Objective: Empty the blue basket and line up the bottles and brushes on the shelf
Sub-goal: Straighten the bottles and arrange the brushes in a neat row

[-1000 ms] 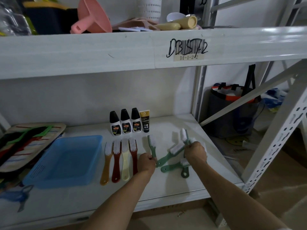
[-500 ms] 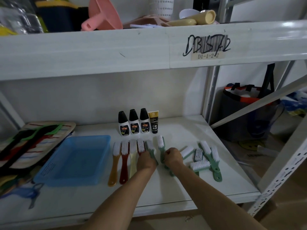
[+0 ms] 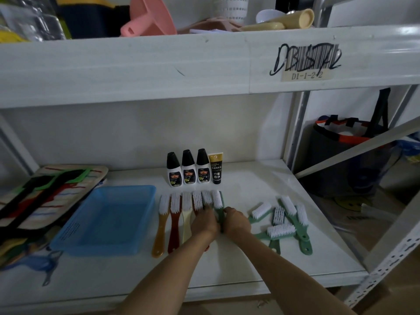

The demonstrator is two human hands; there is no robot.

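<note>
white metal shelving [image 3: 127,71] against a pale wall [image 3: 141,133], dark bag [image 3: 345,160] on the floor beyond.

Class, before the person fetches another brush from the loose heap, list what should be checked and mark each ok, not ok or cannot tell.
1. Blue plastic basket emptied: ok.
2. Three black-capped white bottles and the black-and-gold tube standing in a line: ok.
3. Row of white-bristled brushes side by side: ok.
4. Green-handled brush released by left hand and right hand: not ok.
5. Loose heap of green brushes lined up: not ok.
</note>
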